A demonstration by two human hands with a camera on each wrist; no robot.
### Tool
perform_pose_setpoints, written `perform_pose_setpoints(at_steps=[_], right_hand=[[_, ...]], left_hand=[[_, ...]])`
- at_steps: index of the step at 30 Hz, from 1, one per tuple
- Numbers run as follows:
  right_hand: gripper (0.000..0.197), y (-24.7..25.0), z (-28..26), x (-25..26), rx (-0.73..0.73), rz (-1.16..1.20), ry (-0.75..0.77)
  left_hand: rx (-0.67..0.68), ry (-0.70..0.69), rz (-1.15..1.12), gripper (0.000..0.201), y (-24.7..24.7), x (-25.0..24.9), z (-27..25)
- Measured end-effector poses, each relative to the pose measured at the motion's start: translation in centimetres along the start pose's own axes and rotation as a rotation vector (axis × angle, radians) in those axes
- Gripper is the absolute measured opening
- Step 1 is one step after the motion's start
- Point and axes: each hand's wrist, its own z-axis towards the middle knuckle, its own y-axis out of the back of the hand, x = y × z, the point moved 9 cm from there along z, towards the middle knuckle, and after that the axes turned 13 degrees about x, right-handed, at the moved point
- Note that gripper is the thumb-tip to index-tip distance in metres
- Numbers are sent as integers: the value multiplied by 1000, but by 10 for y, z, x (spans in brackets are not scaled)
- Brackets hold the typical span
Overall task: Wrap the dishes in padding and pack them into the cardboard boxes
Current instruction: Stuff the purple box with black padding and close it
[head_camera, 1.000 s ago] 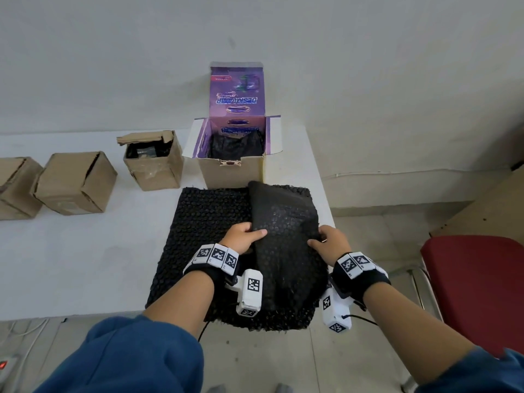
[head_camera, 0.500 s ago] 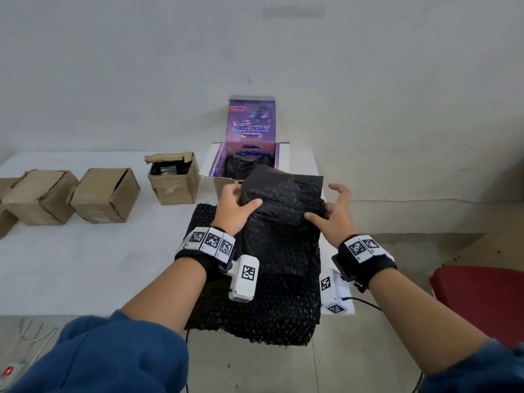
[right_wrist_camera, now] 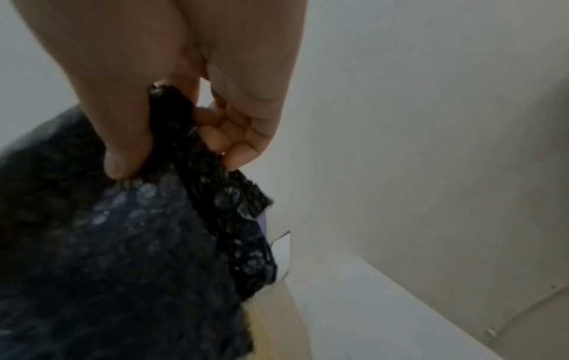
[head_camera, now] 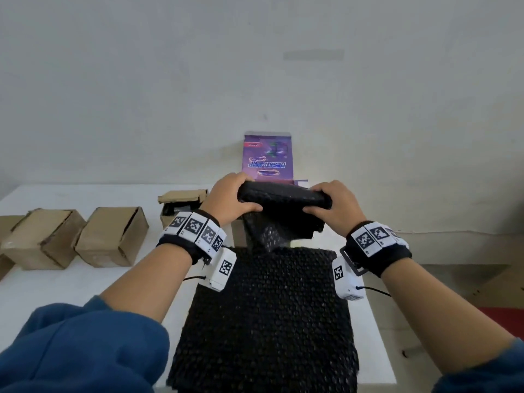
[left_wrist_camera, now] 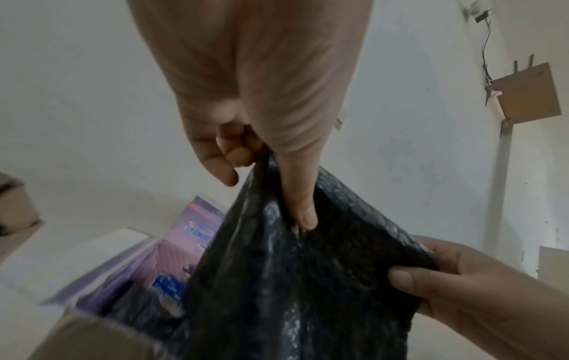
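Both hands hold a bundle wrapped in black bubble wrap point(head_camera: 283, 199) in the air, just above the open purple-lined cardboard box point(head_camera: 268, 154). My left hand point(head_camera: 231, 198) grips its left end, thumb in front point(left_wrist_camera: 300, 207). My right hand point(head_camera: 330, 204) grips the right end point(right_wrist_camera: 172, 136). The dish inside the bundle point(left_wrist_camera: 307, 280) is hidden by the wrap. A loose flap of wrap hangs under the bundle. Inside the box point(left_wrist_camera: 172, 263) lies more black wrap. A stack of black bubble wrap sheets point(head_camera: 266, 316) lies on the white table point(head_camera: 71, 282) in front of me.
Left of the purple box stands a small open cardboard box point(head_camera: 181, 205) with something dark inside. Two closed cardboard boxes point(head_camera: 112, 236) point(head_camera: 39, 239) lie further left on the table. A red chair seat point(head_camera: 502, 319) shows at the right edge. The wall stands right behind the boxes.
Both hands lifted the wrapped bundle off the stack of sheets and carried it forward and up to the purple box. The grip shifted to the bundle's two ends.
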Motion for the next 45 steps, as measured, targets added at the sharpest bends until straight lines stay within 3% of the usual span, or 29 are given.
perform_pose_setpoints(at_steps=[3,6,9,11,15,18,20,23,25,28,33,36,41,45], right_hand=[[23,6,28,-2,-92,113,18],[23,1,57,-9,-87,299,-86],[28,-11,82,-20,-112,427,-208],[32,-19,95,-29,-126,412,-278],[49,-37,107,-44,-151,421,-412],[70,-44,116,-42,-182,286,-369],[76,-49,122,-28,-180,-32,-324],[65,-88,131,6,38,-463,-175],[64,-127,131,0,271,-499,-212],[67,-163,131,-25,459,-467,-351],[72,-192,135,-47,682,-543,-433],[74,-196,136,-49,721,-562,-451],[84,-190,147,-26,576,-531,-350],[84,-217,138,-39,763,-461,-418]], left_hand=[[-38,5,-15,39,21,23,27],[-61,4,-262,30,29,46,52],[-7,123,-541,55,11,76,70],[30,166,-567,77,-4,92,79],[-13,197,-516,80,-21,114,89],[-25,172,-396,66,-31,120,95],[8,136,-276,57,-38,123,101],[76,103,-139,58,-49,128,105],[103,63,29,60,-55,129,106],[148,39,206,58,-66,130,105],[83,27,56,36,-66,141,104],[70,48,3,23,-69,149,103],[42,42,-78,30,-73,153,102],[27,43,-119,29,-74,154,102]])
